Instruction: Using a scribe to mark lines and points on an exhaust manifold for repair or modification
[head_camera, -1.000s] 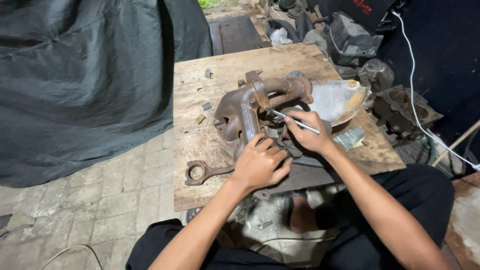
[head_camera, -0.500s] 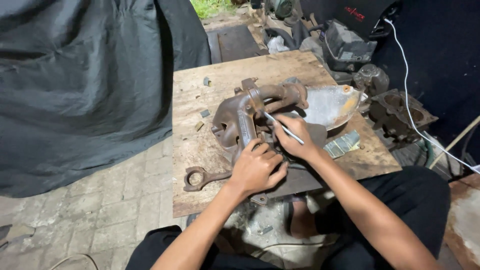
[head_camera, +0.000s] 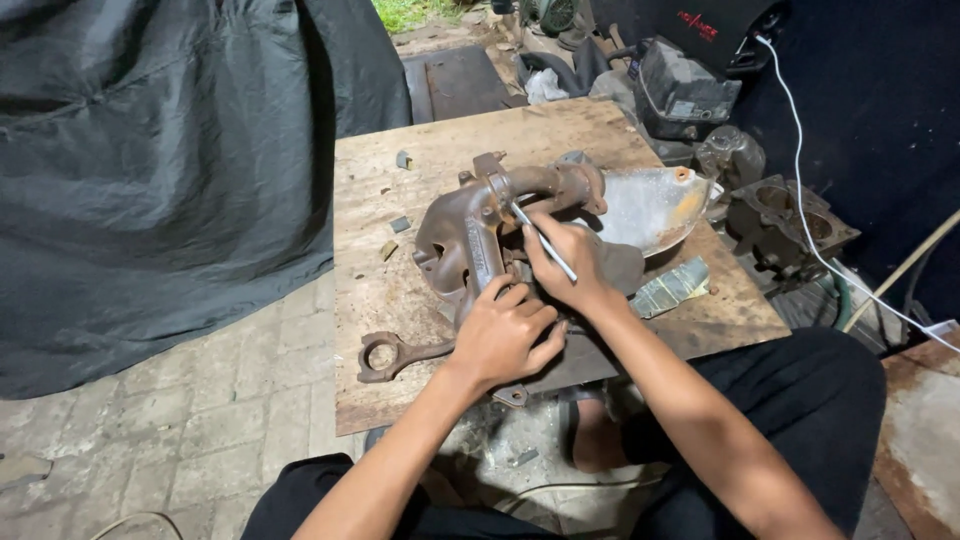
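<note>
Rusty exhaust manifold (head_camera: 470, 225) lies on the desk (head_camera: 400, 350); left hand (head_camera: 505, 335) presses it with loose grip, right hand (head_camera: 570, 265) pinches a thin metal rod (head_camera: 543, 240) against it.

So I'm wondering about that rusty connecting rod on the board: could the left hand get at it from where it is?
Probably yes: the left hand rests just beside the connecting rod, with nothing between them.
</note>
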